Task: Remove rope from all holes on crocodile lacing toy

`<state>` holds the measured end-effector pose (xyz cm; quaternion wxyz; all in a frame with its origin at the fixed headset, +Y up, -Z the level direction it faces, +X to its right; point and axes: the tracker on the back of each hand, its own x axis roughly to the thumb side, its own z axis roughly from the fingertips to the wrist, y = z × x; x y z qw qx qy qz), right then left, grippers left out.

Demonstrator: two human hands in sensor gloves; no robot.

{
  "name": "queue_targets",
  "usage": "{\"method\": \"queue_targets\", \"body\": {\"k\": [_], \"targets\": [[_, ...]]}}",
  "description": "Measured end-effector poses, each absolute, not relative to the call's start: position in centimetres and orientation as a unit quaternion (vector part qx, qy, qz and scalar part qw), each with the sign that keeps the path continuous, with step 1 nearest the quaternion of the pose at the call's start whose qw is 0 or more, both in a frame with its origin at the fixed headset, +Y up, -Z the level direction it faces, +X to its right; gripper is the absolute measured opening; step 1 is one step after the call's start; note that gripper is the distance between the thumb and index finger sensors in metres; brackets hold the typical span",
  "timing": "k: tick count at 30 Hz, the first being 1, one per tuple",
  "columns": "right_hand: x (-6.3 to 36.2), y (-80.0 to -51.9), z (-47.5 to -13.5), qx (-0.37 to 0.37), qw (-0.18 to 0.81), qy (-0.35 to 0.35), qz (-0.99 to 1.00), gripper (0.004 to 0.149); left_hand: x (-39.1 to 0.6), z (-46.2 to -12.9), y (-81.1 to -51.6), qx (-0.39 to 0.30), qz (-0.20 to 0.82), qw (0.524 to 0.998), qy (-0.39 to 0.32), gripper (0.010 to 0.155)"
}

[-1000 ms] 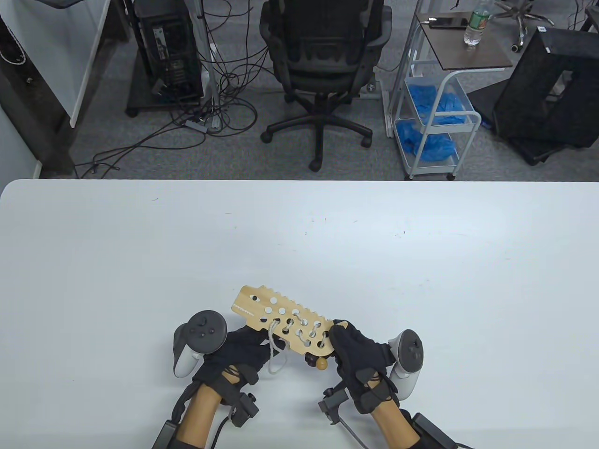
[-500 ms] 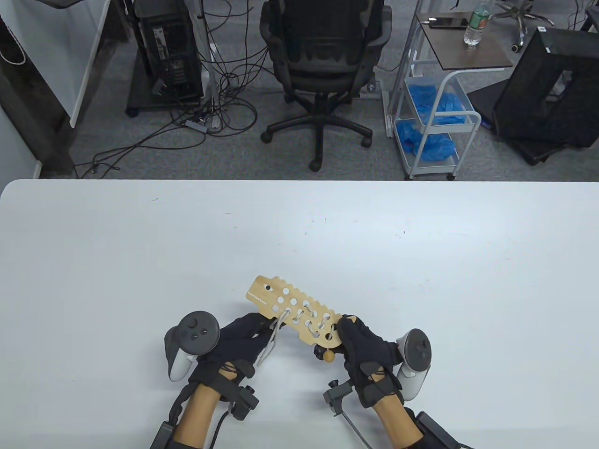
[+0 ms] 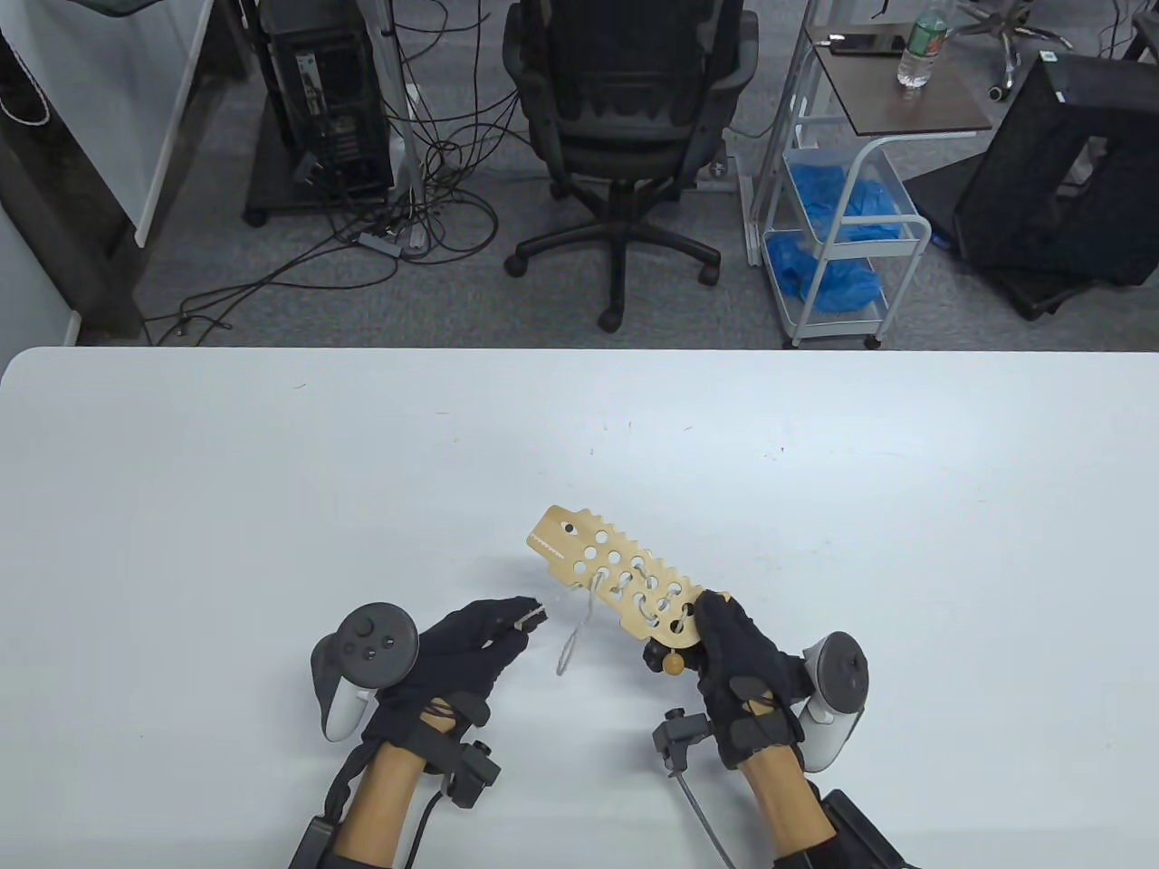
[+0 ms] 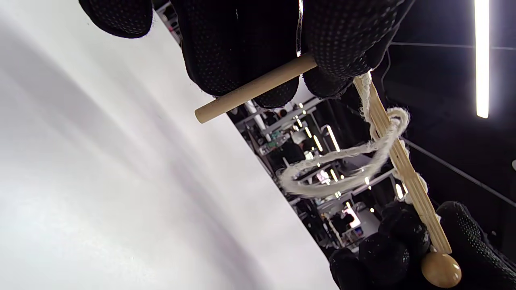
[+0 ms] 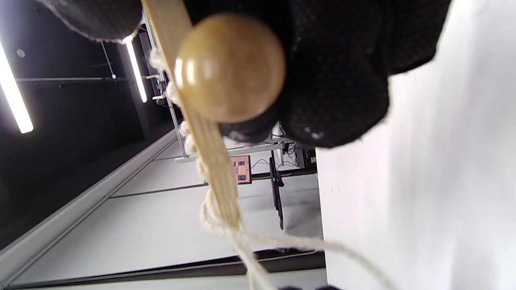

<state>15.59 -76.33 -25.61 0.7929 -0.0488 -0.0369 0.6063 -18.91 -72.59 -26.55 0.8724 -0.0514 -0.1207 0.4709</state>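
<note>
The wooden crocodile lacing toy (image 3: 616, 575) is lifted off the white table (image 3: 815, 507), head pointing up-left. My right hand (image 3: 729, 647) grips its tail end, where a round wooden bead (image 3: 673, 663) hangs; the bead (image 5: 229, 66) fills the right wrist view. White rope (image 3: 579, 625) still threads several holes near the tail and hangs in a loose loop from the toy's middle. My left hand (image 3: 507, 625) pinches the wooden needle (image 4: 254, 88) at the rope's end, apart from the toy on its left. The rope loop (image 4: 342, 165) shows beside the toy's edge (image 4: 403, 165).
An office chair (image 3: 625, 118) stands beyond the table's far edge, with a wire cart (image 3: 842, 226) holding blue gloves to its right and cables on the floor at left.
My right hand carried the toy up and to the right. My left hand drew the needle end away leftward, leaving the rope slack in a loop between hand and toy.
</note>
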Motion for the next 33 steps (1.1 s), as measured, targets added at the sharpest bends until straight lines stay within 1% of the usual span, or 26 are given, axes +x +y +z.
{"method": "queue_targets", "body": {"k": [9,19,25,33], "targets": [[17.2,-76.9,-25.8,-0.086,0.815,-0.048,0.571,0.051,-20.6,-26.7,-72.7,-0.022,0.485,0.871,-0.077,0.047],[18.9,-77.7,-26.0,-0.124,0.835,-0.065,0.533,0.051,-22.5,-26.9,-72.9,0.003,0.501,0.865,-0.025,0.054],[19.4,-78.3,-25.9,-0.146,0.859,-0.069,0.485,0.051,-23.5,-26.8,-72.7,0.029,0.499,0.866,0.002,0.051],[19.7,-78.5,-25.8,-0.155,0.859,-0.074,0.482,0.052,-24.8,-26.6,-72.7,0.058,0.497,0.865,0.043,0.048]]}}
